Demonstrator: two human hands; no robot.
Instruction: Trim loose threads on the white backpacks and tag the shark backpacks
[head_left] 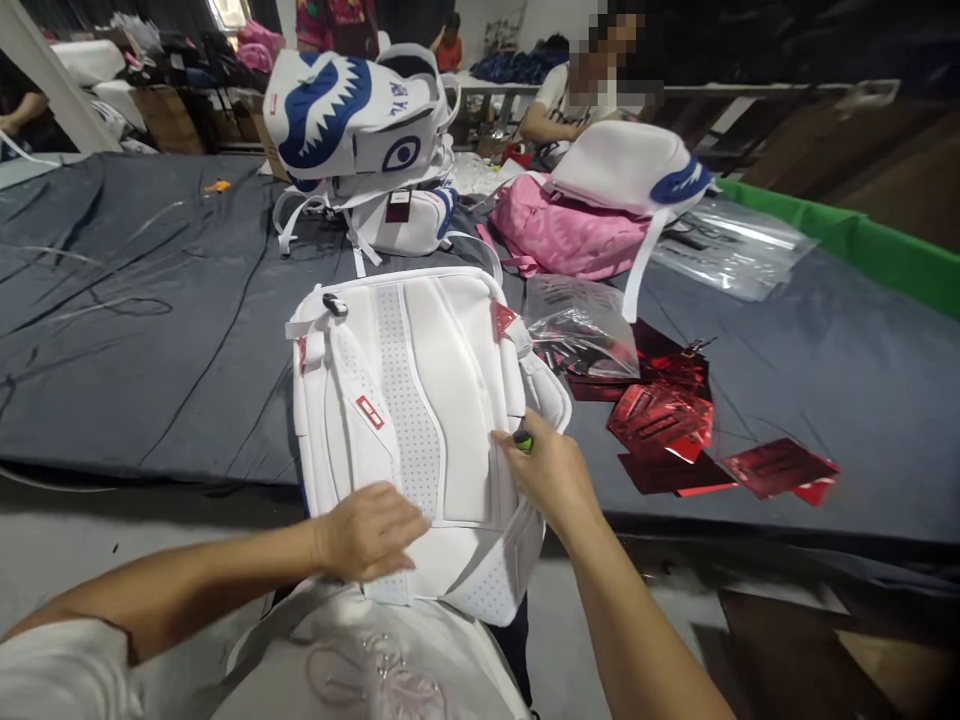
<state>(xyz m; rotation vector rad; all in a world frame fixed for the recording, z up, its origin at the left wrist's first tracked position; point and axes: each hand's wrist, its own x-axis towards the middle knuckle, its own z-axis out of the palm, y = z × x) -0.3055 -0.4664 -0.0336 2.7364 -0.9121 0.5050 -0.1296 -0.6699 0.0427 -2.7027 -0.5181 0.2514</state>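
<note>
A white backpack [465, 400] leans against the table's front edge, its padded back panel and straps facing me. My left hand [375, 530] lies across the lower part of one shoulder strap [360, 400], fingers stretched out and slightly blurred. At the pack's right side, my right hand [551, 465] is closed around a small black-and-green tool [523, 440], mostly hidden by the fingers. Its thumb and fingertips touch the panel's edge. A small red label [370, 411] shows on the strap.
White-and-blue bags [360, 120] are stacked behind the backpack. To their right, another white bag [622, 165] rests on a pink bag [570, 230]. Clear plastic bags [585, 320] and shiny red tags [660, 420] lie on the dark-covered table [150, 350]. A person [562, 105] sits beyond.
</note>
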